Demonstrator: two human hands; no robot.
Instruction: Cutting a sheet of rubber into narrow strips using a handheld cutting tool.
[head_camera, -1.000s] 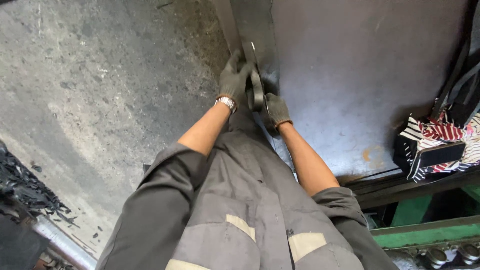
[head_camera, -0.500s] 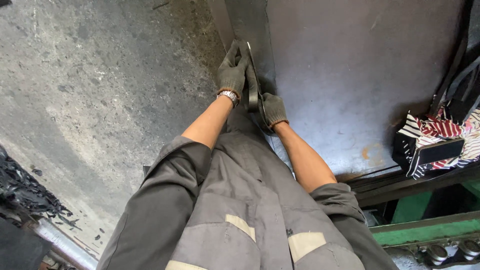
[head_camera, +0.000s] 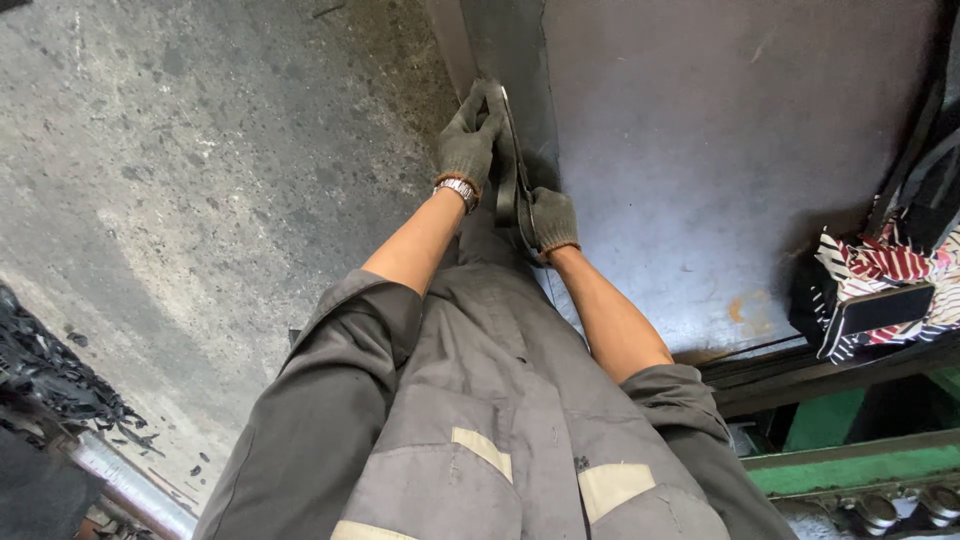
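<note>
Gripping a dark, thin, curved metal strip (head_camera: 512, 175) with both gloved hands, the person bends over the edge of a large grey steel sheet (head_camera: 730, 160). The left hand (head_camera: 468, 145), in a grey knit glove above a silver wristwatch (head_camera: 459, 190), is closed around the upper part of the strip, fingers wrapped over its far end. The right hand (head_camera: 552, 218), gloved the same, is clenched on the lower part, just beside the left wrist. The strip stands on edge between the two hands, right at the border where the steel sheet meets the stained concrete floor (head_camera: 190, 200). Grey work overalls (head_camera: 480, 420) fill the foreground. Off to the right, well apart from the hands, lies a red, white and black striped bundle (head_camera: 880, 280), with a green machine frame (head_camera: 850, 470) below it.
</note>
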